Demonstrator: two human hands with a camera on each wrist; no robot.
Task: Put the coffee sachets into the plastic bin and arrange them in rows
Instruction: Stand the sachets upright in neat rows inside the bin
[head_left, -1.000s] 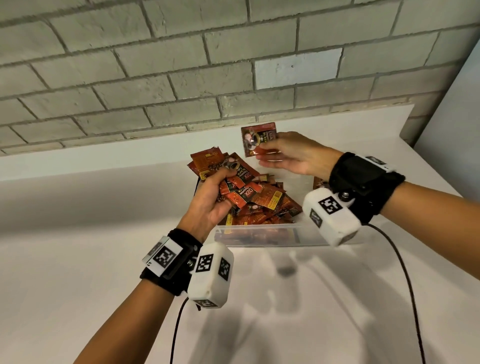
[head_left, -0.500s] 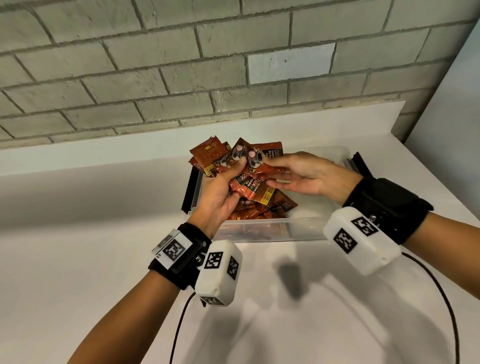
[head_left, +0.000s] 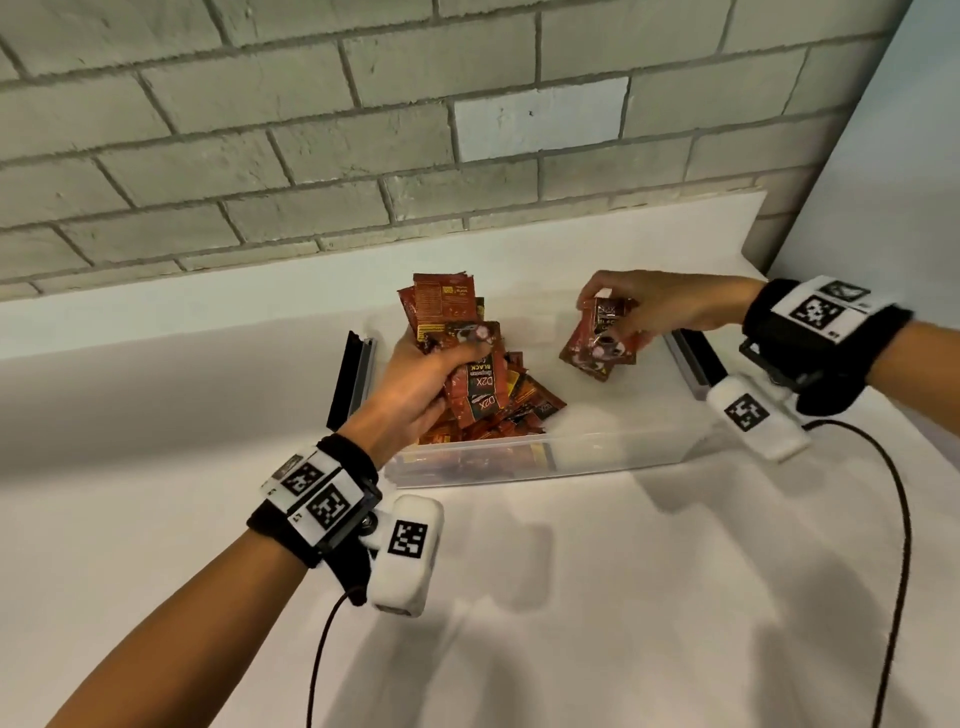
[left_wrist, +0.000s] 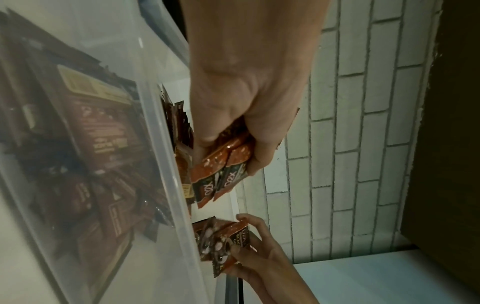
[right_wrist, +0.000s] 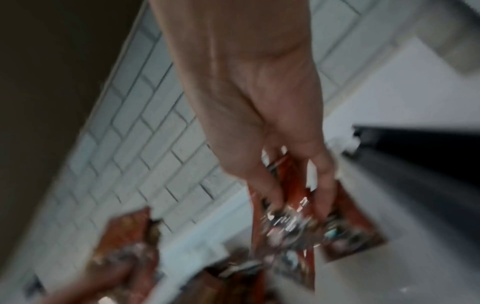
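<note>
Two bunches of sachets are in hand over the bin (head_left: 613, 447), which sits on a white counter (head_left: 571, 597) below a brick wall (head_left: 311, 130). Left hand (head_left: 415, 389) has fingers and thumb curled round a fanned bunch (head_left: 467, 364) above the bin's left half, right over the loose pile (head_left: 524, 410); the left wrist view shows two of them pinched between thumb and fingers, printed faces out. Right hand (head_left: 670, 306) pinches a smaller stack (head_left: 600, 343) with its fingertips, held above the bin's bare right half, which shows no sachets yet. That stack hangs below the fingers, long axis roughly upright and slightly tilted, bottom edge pointing down toward the bin floor, printed front facing the camera. The right wrist view is blurred, so the finger count on the stack can't be told there. Key relation: the right stack is directly over the free floor and the right hand is the nearer one to it, well apart from the pile on the left. Likely next step is lowering the stack straight down to start a row by the right wall. Left bunch fans out, long axes mostly upright, tops pointing up and away toward the wall. Most sachets lie jumbled in the pile, so arranging looks early.
</note>
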